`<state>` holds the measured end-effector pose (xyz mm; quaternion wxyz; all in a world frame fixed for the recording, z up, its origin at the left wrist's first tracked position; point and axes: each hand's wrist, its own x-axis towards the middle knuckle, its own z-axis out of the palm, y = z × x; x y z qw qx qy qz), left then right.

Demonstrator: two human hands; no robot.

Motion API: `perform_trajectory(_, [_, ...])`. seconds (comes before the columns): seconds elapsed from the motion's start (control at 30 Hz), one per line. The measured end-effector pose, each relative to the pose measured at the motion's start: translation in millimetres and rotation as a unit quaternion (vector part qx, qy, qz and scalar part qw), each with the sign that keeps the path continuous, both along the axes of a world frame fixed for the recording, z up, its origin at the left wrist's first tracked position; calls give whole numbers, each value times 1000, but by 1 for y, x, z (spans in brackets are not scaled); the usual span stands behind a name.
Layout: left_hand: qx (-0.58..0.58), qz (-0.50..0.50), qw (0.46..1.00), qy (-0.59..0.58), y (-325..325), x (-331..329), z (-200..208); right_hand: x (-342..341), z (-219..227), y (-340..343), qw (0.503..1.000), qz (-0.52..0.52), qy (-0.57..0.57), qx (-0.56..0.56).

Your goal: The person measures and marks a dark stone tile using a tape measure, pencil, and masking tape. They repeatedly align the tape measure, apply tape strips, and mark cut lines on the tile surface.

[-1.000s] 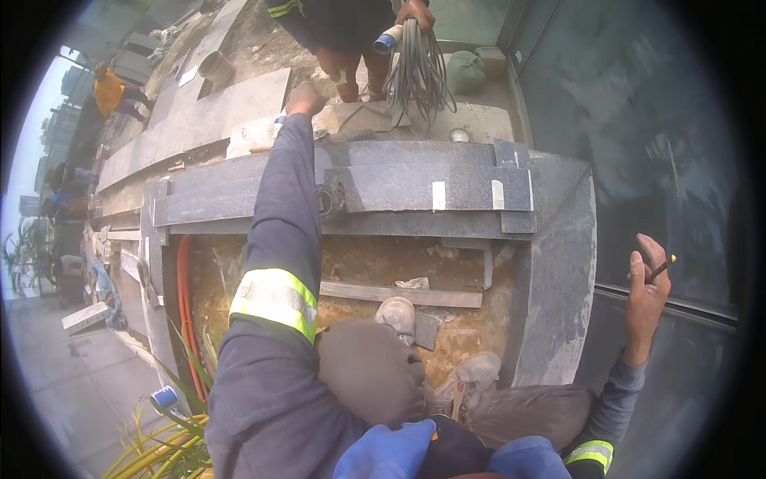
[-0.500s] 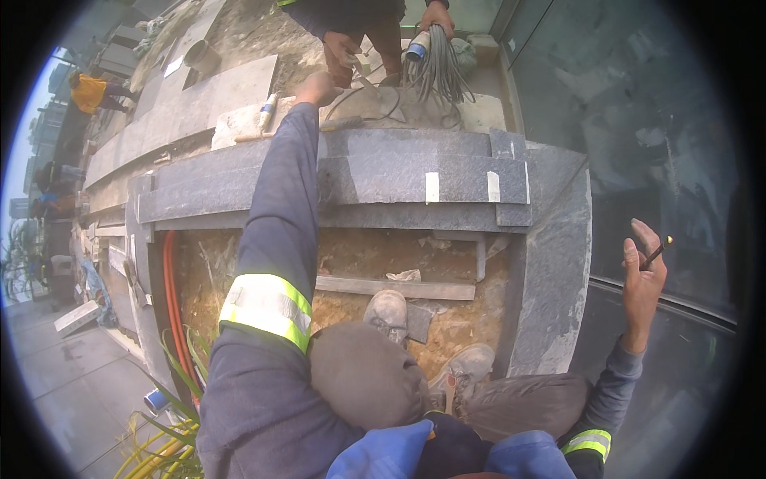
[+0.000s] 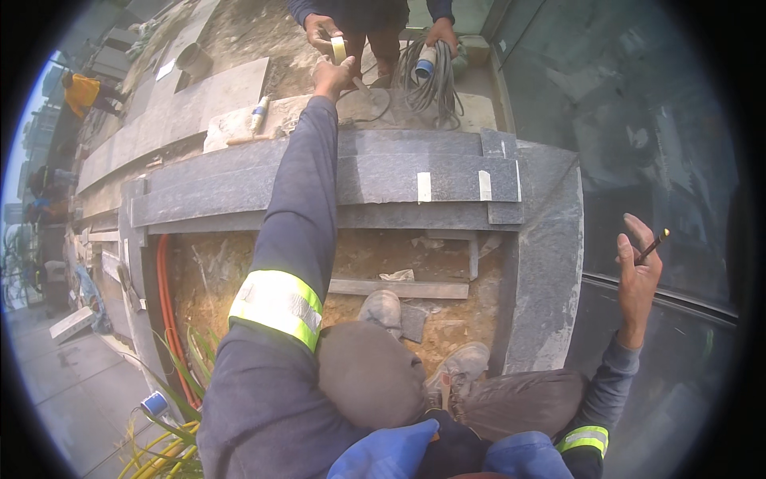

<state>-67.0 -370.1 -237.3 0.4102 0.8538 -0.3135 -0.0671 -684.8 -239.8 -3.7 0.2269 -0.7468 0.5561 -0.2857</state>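
Observation:
My left hand [image 3: 329,78] reaches far forward over grey stone slabs, fingers closed at the lower edge of a pale yellow tape roll [image 3: 339,51]. A co-worker's hand [image 3: 321,30] touches the roll's upper part. Out to the right, beside the glass, my right hand [image 3: 638,275] is raised with a dark pencil [image 3: 653,247] between thumb and fingers, its yellowish end pointing up. The co-worker's other hand [image 3: 442,36] grips a coiled grey cable [image 3: 431,88] with a blue-and-white plug [image 3: 426,61].
Stone slabs [image 3: 383,177] with white tape strips span a dirt pit where my shoes stand. A metal bar [image 3: 399,288] lies inside. Orange pipes [image 3: 165,295] and a plant [image 3: 179,383] are at left. A bottle [image 3: 258,115] lies beyond the slabs; glass panels [image 3: 638,160] rise at right.
The tape roll has come into view between my left hand and the co-worker's hand. My left hand has moved slightly right and up. The co-worker's cable coil has lowered; my right hand still holds the pencil.

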Motion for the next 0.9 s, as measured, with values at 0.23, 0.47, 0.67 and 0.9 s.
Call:
perform_trajectory(0.23, [-144,-170,924,310,26,-92,36,3,-2,0,1000,2,21,17])
perform_trajectory(0.47, [-5,-683,636,359,201,-309,134,59,-6,14,967,249,-36,49])
perform_trajectory(0.67, [-35,-604,716,348,206,-308,125,49,-23,14,934,263,-78,227])
perform_trajectory(0.9, [-45,-461,723,512,207,-302,125,56,-19,14,949,245,-41,194])
